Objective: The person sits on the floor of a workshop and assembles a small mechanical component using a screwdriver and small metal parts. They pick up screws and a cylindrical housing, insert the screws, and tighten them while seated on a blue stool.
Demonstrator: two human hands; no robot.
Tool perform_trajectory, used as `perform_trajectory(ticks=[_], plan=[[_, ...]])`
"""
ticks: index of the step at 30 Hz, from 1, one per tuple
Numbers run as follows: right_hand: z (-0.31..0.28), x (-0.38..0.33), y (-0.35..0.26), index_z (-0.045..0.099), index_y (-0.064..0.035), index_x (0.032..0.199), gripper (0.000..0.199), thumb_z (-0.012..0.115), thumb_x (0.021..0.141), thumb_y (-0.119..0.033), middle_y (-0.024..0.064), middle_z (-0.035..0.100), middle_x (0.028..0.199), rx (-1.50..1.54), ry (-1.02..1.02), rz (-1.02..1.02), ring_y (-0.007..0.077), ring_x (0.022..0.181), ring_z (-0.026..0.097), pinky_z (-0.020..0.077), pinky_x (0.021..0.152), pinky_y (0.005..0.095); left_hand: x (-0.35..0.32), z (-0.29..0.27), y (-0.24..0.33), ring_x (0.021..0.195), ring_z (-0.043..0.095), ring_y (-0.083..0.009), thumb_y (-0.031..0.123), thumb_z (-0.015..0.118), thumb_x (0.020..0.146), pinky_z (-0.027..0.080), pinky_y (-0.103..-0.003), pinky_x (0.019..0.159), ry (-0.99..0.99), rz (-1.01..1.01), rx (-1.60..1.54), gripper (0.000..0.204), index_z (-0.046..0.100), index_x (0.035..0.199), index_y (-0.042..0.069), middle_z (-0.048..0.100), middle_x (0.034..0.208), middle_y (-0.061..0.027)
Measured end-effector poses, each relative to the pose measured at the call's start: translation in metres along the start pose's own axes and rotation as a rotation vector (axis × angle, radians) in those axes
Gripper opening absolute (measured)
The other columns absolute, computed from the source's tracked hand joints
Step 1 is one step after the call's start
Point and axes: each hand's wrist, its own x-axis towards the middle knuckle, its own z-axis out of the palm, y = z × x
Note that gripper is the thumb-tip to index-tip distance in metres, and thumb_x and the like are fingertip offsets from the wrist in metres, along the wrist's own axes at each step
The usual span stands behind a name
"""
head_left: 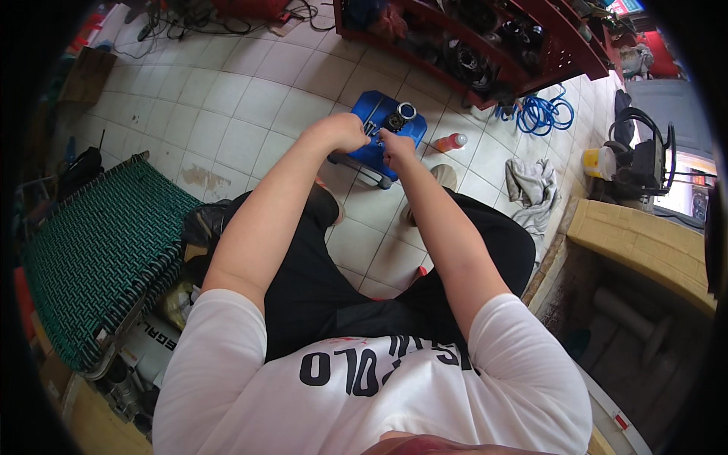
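Note:
A blue machine (377, 129) with a round black and silver part (400, 116) on top sits on the tiled floor in front of me. My left hand (345, 130) is closed over its near left side. My right hand (396, 145) is closed just beside it, fingers pinched on something small against the machine; the thing itself is hidden. Both forearms reach forward from the lower edge, over my black-trousered knees.
An orange bottle (450, 142) lies right of the machine, with a grey rag (533, 189) and a coiled blue hose (545, 112) further right. A red shelf (485, 45) of dark parts stands behind. A green woven cot (98, 250) is at my left.

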Motion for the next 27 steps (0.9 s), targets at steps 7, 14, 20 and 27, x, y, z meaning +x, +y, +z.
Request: perform_trajectory(ticks=[7,14,20,27], plan=[[-0.056,-0.147,-0.091,0.059,-0.0098,0.079,0.019,0.073,0.088,-0.019,-0.0019,0.045,0.068,0.364,-0.282,-0.129,0.0089,0.053,0.039,0.0271,0.046,0.0275,-0.024,-0.007,0.039,0.076,0.067,-0.0146,0.026,0.090,0.076,0.055,-0.029,0.068,0.435,0.256,-0.510,0.040,0.070,0.100,0.001,0.072,0.087,-0.0109],[-0.088,-0.185,-0.098,0.063,-0.0074,0.086,0.017,0.072,0.093,-0.020,-0.0045,0.047,0.070,0.474,-0.407,-0.304,0.0064,0.054,0.039,0.0277,0.048,0.0250,-0.042,-0.007,0.066,0.082,0.068,-0.0130,0.018,0.081,0.088,0.055,-0.027,0.075,0.316,0.412,-1.011,0.027,0.065,0.103,0.003,0.071,0.094,-0.0062],[-0.084,-0.189,-0.109,0.070,0.0006,0.105,0.021,0.072,0.095,-0.018,-0.0010,0.062,0.077,0.375,-0.417,-0.533,0.0040,0.058,0.047,0.0355,0.050,0.0215,-0.049,-0.014,0.073,0.096,0.066,-0.0149,0.015,0.064,0.101,0.055,-0.032,0.086,0.160,0.334,-1.415,0.029,0.052,0.125,0.006,0.066,0.109,-0.0068],[-0.090,-0.191,-0.108,0.070,0.0017,0.107,0.025,0.071,0.096,-0.020,-0.0015,0.065,0.080,0.296,-0.416,-0.621,0.0022,0.059,0.048,0.0354,0.050,0.0201,-0.047,-0.008,0.070,0.110,0.062,-0.0173,0.023,0.057,0.106,0.053,-0.038,0.095,0.045,0.484,-1.425,0.028,0.048,0.130,0.011,0.061,0.119,-0.0056]])
